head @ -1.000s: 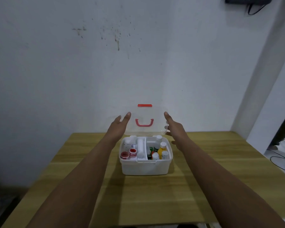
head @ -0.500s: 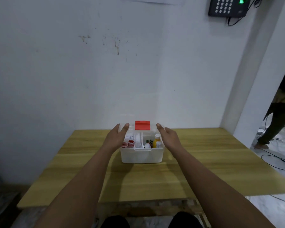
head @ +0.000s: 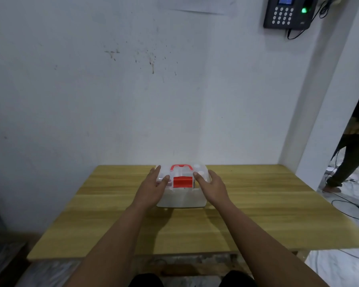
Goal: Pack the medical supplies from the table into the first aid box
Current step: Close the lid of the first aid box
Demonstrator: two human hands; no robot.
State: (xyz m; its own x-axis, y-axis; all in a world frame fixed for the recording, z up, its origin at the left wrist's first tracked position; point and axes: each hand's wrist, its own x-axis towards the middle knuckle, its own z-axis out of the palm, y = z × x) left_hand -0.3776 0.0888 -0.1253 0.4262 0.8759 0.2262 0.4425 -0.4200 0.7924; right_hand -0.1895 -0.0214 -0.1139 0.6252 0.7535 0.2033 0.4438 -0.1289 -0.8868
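- Pressing down on the clear lid (head: pixel 181 176) of the first aid box (head: pixel 181 198), both hands sit flat at its front corners, one either side of the red latch (head: pixel 182 181).
- Left hand (head: pixel 151 188): fingers spread and laid over the lid's left front corner, thumb close beside the latch; nothing is gripped, it bears down with an open palm.
- Right hand (head: pixel 212 187): mirrors the left at the right front corner, fingers extended and loosely splayed, thumb near the latch; it also grasps nothing.
- Box position: on the wooden surface (head: pixel 112 214), roughly central and towards the far wall, lid lowered over the body with the red carry handle (head: pixel 181 167) folded on top.
- Contents: pale round shapes show faintly through the lid (individual supplies cannot be told apart); no loose supplies are visible on the surface.
- Judgement: the symmetrical placement appears intended to seat the lid evenly so the latch meets its catch; whether the latch is already engaged cannot be determined.
- Status: packing looks complete, with only securing the closure outstanding.
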